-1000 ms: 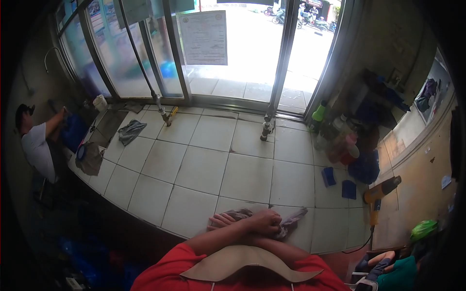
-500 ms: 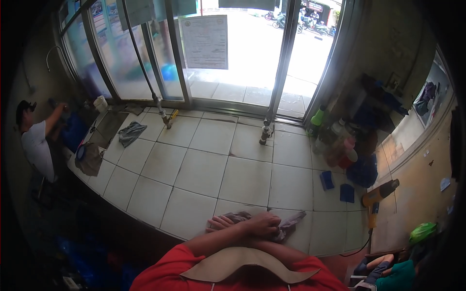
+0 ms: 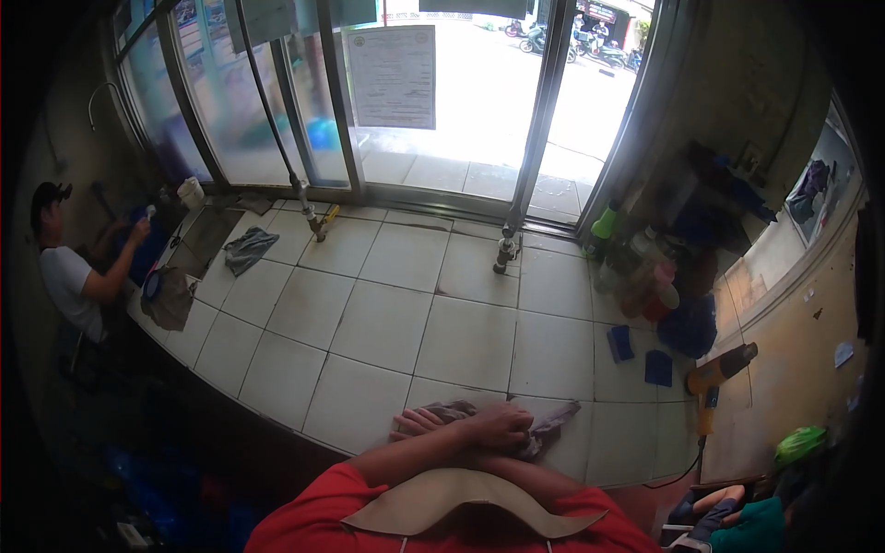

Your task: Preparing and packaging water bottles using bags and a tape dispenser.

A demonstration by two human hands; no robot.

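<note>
My arms are crossed near the front edge of the white tiled counter (image 3: 378, 318). My left hand (image 3: 502, 426), over on the right, is closed on a crumpled greyish-purple rag (image 3: 556, 419), one end of which sticks out to its right. Reaching left beneath that forearm, my right hand (image 3: 420, 424) lies on the other part of the rag with its fingers stretched out and slightly apart. The palm and wrist of the right hand are hidden by the left arm.
Two blue sponge-like blocks (image 3: 620, 344) and an orange heat gun (image 3: 724, 369) lie to the right. Bottles (image 3: 604, 223) crowd the back right corner. Pipe fittings (image 3: 504, 253) rise near the window. A grey cloth (image 3: 250, 250) lies left; a co-worker (image 3: 78, 267) stands beyond.
The co-worker at the far left has lowered an arm and now holds a small pale object. My hands and the rag have not visibly moved.
</note>
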